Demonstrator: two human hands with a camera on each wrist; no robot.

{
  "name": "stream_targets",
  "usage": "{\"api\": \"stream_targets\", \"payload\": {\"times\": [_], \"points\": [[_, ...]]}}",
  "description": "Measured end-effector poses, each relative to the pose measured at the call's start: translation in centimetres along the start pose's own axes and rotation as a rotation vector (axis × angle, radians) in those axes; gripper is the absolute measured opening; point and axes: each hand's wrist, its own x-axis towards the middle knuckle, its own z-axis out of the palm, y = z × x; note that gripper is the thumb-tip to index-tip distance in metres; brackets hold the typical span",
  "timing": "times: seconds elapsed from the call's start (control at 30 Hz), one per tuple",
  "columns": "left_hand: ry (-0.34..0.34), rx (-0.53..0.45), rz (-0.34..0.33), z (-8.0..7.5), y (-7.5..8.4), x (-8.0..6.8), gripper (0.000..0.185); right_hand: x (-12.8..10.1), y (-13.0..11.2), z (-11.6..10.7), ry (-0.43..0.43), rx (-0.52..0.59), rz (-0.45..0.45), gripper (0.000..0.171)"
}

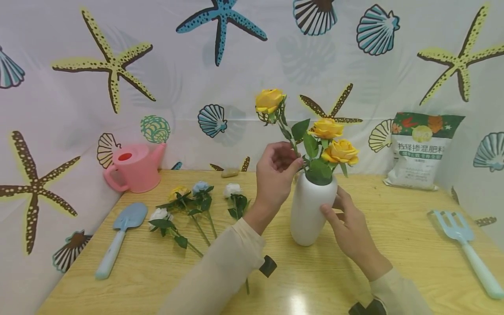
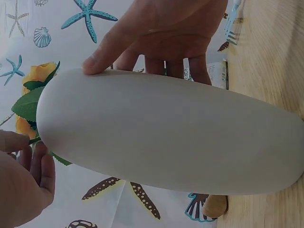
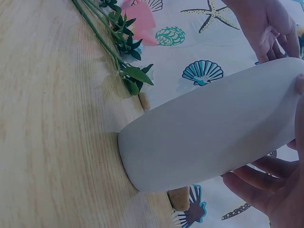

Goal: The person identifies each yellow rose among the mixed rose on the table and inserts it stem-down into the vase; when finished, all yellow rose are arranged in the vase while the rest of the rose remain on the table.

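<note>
At the mouth of a white vase [image 1: 311, 210] on the desk [image 1: 393, 245], the left hand [image 1: 275, 175] pinches the stem of a yellow rose [image 1: 269, 100], fingers [image 1: 293, 168] curled narrowly around it. The stem's long axis runs up and slightly left from the fingers, its lower end at the vase opening just below them. The right hand [image 1: 350, 223] wraps the vase's side, steadying it beside two yellow roses [image 1: 334, 140] already standing inside.
</note>
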Motion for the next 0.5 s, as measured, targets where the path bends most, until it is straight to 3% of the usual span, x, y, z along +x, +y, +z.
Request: {"api": "stream_targets", "payload": {"times": [0.2, 0.4, 0.5], "points": [[-0.053, 0.148, -0.016, -0.1, 0.0, -0.4, 0.022, 0.0, 0.0, 0.0, 0.003, 0.005, -0.004, 0.058], [-0.016, 0.211, -0.081, 0.0, 0.7, -0.2, 0.018, 0.0, 0.0, 0.0, 0.006, 0.001, -0.008, 0.058], [0.004, 0.214, -0.082, 0.1, 1.0, -0.1, 0.017, 0.0, 0.0, -0.1, 0.005, -0.003, -0.009, 0.058]]}}
